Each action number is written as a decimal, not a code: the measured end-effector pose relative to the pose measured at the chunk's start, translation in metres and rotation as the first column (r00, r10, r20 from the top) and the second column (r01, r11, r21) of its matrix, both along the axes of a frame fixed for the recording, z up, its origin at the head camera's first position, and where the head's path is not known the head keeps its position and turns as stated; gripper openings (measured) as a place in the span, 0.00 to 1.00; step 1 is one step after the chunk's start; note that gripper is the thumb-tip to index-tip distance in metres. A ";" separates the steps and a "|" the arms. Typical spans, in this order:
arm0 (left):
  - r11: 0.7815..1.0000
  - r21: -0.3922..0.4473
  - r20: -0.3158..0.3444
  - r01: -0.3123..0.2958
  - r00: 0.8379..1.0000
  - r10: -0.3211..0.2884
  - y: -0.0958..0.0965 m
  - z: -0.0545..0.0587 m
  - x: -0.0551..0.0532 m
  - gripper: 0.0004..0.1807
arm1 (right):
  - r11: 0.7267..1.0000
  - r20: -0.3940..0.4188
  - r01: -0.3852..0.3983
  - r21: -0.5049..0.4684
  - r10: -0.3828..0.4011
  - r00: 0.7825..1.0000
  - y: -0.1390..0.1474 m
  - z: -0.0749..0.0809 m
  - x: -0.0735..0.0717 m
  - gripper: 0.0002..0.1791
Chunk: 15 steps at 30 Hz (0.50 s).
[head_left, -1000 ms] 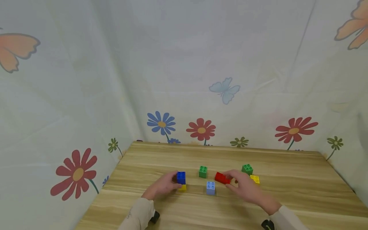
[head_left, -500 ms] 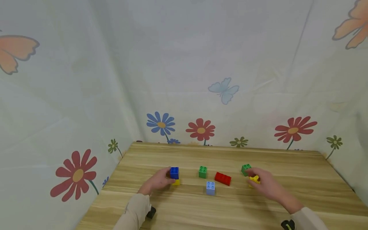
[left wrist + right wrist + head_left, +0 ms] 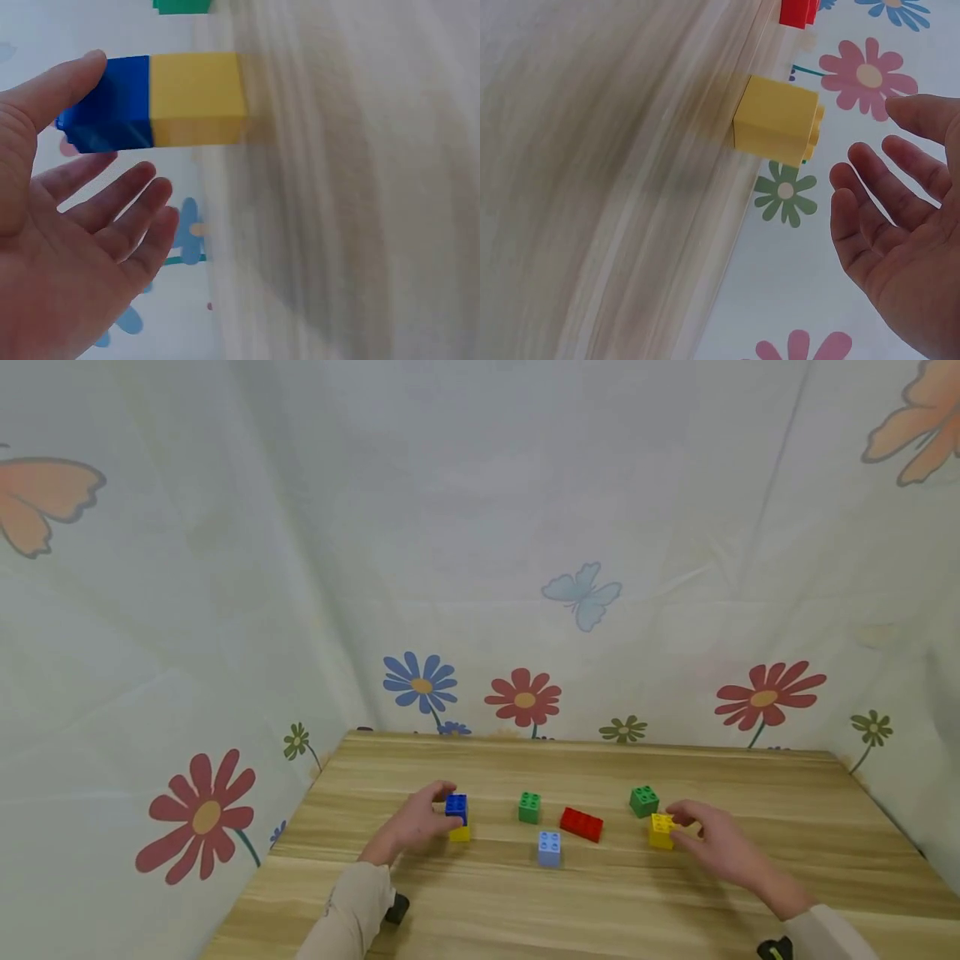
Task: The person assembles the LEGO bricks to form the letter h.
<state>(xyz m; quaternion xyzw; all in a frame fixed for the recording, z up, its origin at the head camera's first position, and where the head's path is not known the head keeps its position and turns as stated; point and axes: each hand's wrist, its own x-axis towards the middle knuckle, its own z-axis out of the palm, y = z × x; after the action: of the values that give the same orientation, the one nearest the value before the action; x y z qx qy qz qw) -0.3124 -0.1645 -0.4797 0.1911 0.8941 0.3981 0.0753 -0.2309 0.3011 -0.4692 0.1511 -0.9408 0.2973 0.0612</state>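
A blue brick (image 3: pixel 456 807) sits on top of a yellow brick (image 3: pixel 196 99), and the two stand upright as a stack on the table's left half. My left hand (image 3: pixel 417 820) is beside this stack; its thumb touches the blue brick while the other fingers are spread and relaxed. On the right, a second yellow brick (image 3: pixel 776 120) rests on the table, studs up. My right hand (image 3: pixel 723 845) is just right of it, fingers loosely bent, with a gap to the brick in the right wrist view. Nothing is held in the right hand.
Between the hands lie a green brick (image 3: pixel 529 807), a light blue brick (image 3: pixel 549 849) and a longer red brick (image 3: pixel 581 825). Another green brick (image 3: pixel 644 802) sits behind the right yellow one. A flower-patterned curtain (image 3: pixel 480 568) borders the wooden table (image 3: pixel 480 910).
My right hand has left the red brick, gone right to the yellow brick and drawn slightly off it. The left hand moved the blue-and-yellow stack left, and its fingers have since loosened.
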 end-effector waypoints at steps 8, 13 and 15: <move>0.999 -0.025 -0.132 0.030 0.991 -0.033 0.022 0.029 0.008 0.34 | 1.000 0.010 0.020 0.003 -0.020 1.000 0.009 0.000 -0.001 0.16; 0.995 -0.065 -0.141 0.078 0.986 -0.087 0.043 0.041 0.018 0.32 | 1.000 0.010 0.011 0.006 -0.011 1.000 0.009 0.002 -0.003 0.17; 0.992 -0.087 -0.151 0.096 0.983 -0.108 0.052 0.042 0.021 0.31 | 1.000 0.015 0.005 0.007 -0.005 1.000 0.009 0.002 -0.004 0.17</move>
<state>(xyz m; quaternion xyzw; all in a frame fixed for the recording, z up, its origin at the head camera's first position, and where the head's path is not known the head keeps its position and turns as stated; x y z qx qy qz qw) -0.2915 -0.1121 -0.4376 0.2642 0.9013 0.3418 0.0331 -0.2349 0.3100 -0.4675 0.1469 -0.9426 0.2948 0.0544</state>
